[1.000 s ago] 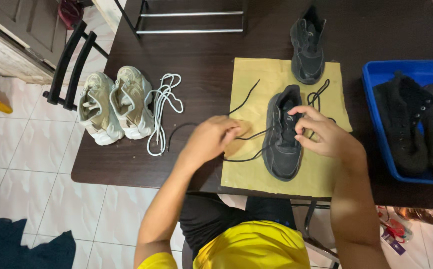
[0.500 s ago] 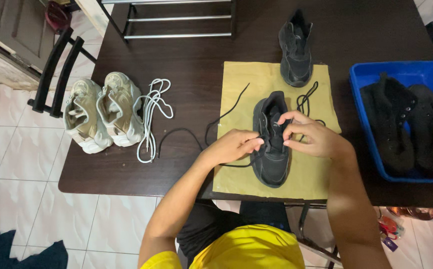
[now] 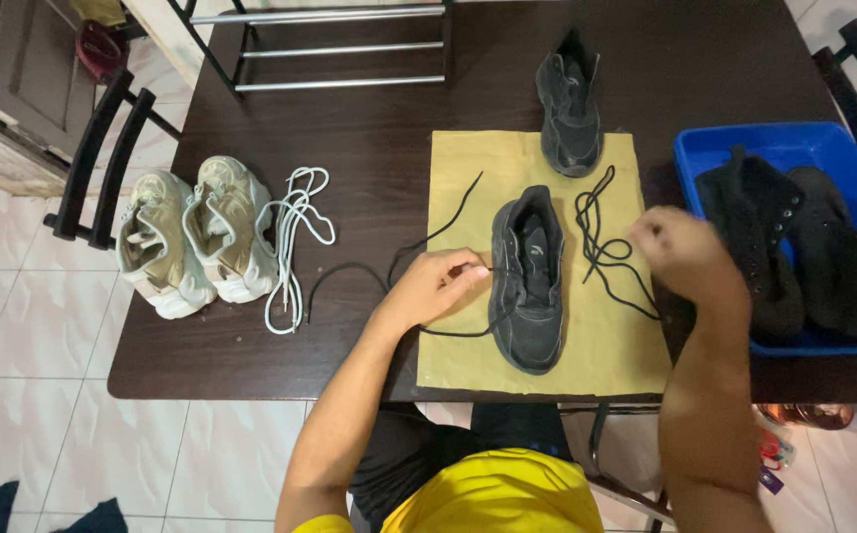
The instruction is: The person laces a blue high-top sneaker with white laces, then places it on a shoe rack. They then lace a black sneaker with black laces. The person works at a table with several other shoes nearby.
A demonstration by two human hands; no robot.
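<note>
Indoor, even overhead light, moderately bright; no hard shadows. Dark brown wooden desk (image 3: 369, 118) shows faint sheen near top edge, no strong glare. Black low-top sneaker (image 3: 525, 281) on the tan paper sheet (image 3: 468, 188) reads very dark, little detail in the black fabric. Right hand (image 3: 685, 257) motion-blurred, edges smeared; left hand (image 3: 438, 286) sharp. White tiled floor (image 3: 43, 395) brightest area, slightly washed. Mild wide-angle bend at frame edges.

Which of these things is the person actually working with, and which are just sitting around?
In use: left hand, right hand, black shoe, black lace, tan mat.

Lying about: second black shoe, beige shoes, white laces, blue tub of black boots.
</note>
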